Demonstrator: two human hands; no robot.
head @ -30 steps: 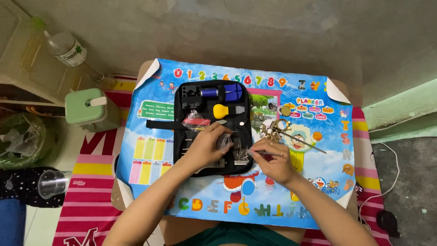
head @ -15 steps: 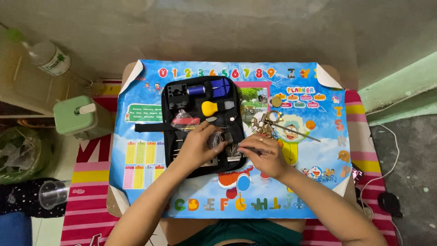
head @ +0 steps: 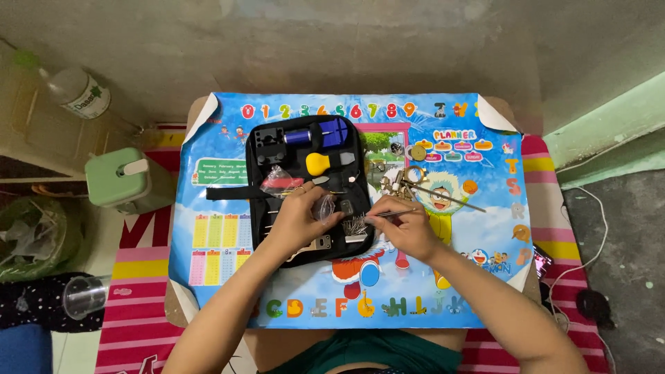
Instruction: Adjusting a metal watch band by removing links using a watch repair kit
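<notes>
An open black tool case [head: 263,176] lies on a colourful children's poster [head: 222,228] that covers a small table. In the case are blue tools [head: 315,134], a yellow-handled tool [head: 320,163] and small metal parts. My left hand [head: 299,218] rests on the case and pinches a small clear plastic bag [head: 323,206]. Just right of it, my right hand [head: 402,228] holds thin metal tweezers [head: 395,214] whose tips point left at a bunch of small metal pins [head: 355,224] in the case.
A gold-coloured watch with loose parts [head: 407,179] and a long thin metal tool [head: 454,199] lie on the poster right of the case. On the floor at left stand a green container [head: 125,181], a plastic bottle [head: 80,91] and a clear cup [head: 83,296]. Cables [head: 589,277] lie at right.
My hands have stayed over the lower part of the case; the tweezers now reach the pins. The view has shifted a little.
</notes>
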